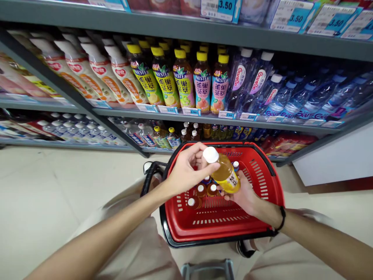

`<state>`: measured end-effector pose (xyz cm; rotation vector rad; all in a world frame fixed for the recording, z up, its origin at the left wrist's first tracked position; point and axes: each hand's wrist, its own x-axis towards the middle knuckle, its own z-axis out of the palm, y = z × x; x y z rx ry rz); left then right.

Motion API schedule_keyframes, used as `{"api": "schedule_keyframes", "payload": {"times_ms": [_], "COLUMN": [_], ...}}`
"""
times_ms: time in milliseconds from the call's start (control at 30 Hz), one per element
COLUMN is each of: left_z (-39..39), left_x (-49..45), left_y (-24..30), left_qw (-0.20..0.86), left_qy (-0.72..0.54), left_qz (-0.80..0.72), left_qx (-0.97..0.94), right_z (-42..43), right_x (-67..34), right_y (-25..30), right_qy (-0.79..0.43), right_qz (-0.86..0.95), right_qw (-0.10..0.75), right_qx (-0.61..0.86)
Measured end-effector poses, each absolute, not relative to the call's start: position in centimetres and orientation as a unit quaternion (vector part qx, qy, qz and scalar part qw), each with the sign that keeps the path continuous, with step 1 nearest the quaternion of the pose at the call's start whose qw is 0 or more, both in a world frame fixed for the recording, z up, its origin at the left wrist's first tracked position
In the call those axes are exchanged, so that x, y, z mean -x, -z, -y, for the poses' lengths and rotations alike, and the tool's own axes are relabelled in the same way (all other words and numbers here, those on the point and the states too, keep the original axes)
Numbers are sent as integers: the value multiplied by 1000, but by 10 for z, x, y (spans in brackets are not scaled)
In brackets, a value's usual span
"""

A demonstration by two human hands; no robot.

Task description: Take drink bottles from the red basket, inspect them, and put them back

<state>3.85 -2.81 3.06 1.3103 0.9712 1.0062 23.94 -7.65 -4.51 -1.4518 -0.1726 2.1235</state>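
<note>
Both hands are on a bottle of amber drink (223, 169) with a white cap and a yellow label, tilted above the red shopping basket (210, 231). My left hand (186, 169) is curled about the neck just below the cap, its thumb along the shoulder of the bottle. Lower down, my right hand (246, 196) grips the label end from beneath. Several small white-capped bottles (201, 190) stand in the basket under my hands, partly hidden by them. A black basket handle (148, 181) sticks out at the left.
Shelves ahead hold yellow-capped tea bottles (183, 83), white-capped milky bottles (100, 70) and water bottles (258, 79). More drinks fill the low shelf (163, 136). My knees flank the basket, and a grey stool-like frame (207, 269) stands between my legs. A white panel (335, 155) is at the right.
</note>
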Motion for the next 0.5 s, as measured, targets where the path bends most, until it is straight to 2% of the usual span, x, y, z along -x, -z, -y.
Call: {"api": "schedule_keyframes", "payload": {"times_ms": [300, 433, 500], "left_z": [48, 47, 44], "left_x": [-51, -54, -55], "left_y": [-33, -28, -28], "left_qw": [409, 382, 413], "left_qy": [-388, -377, -377], "left_qz": [-318, -324, -376], "left_qx": [-762, -779, -739], "right_z": [58, 55, 59], "right_x": [-248, -253, -252], "right_y": [86, 99, 98], "right_qy": [-784, -804, -831], "right_qz": [190, 210, 228], "right_qw": [302, 266, 206], "right_qx": [508, 489, 464]}}
